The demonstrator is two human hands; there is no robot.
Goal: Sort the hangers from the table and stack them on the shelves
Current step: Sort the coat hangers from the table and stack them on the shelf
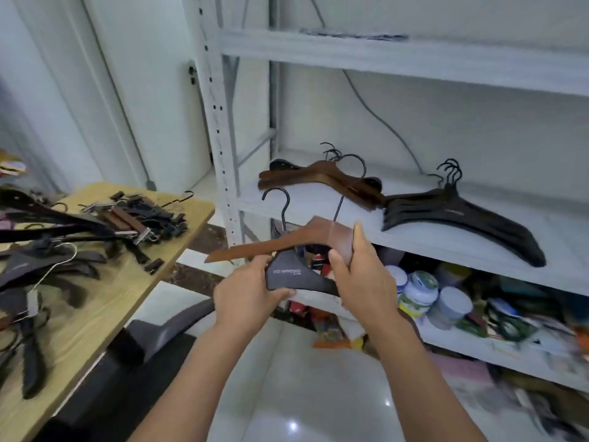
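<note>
The left grip [245, 295] is closed around a dark grey hanger [294, 277], thumb on top near its white lettering and fingers curled under its lower edge. The right grip [357, 275] is closed on the right end of a brown wooden hanger [271, 247], thumb in front and fingers behind. The 2 hangers cross in the air in front of the shelving, the brown 1 lying over the neck of the grey 1, both with black hooks pointing up.

Behind them, the middle shelf [478, 247] carries 2 stacks. A stack of brown hangers [318, 180] lies at its left end, and a stack of black hangers [452, 215] lies just beside it to the right. The lower shelf [462, 349] holds white jars [420, 288] among blurred clutter.

To the left stands the wooden bench [105, 301]. A pile of dark hangers [47, 218] covers its left side, and a heap of clip hangers [134, 218] sits near its far right corner. A dark chair [165, 330] stands against the bench's right edge.
</note>
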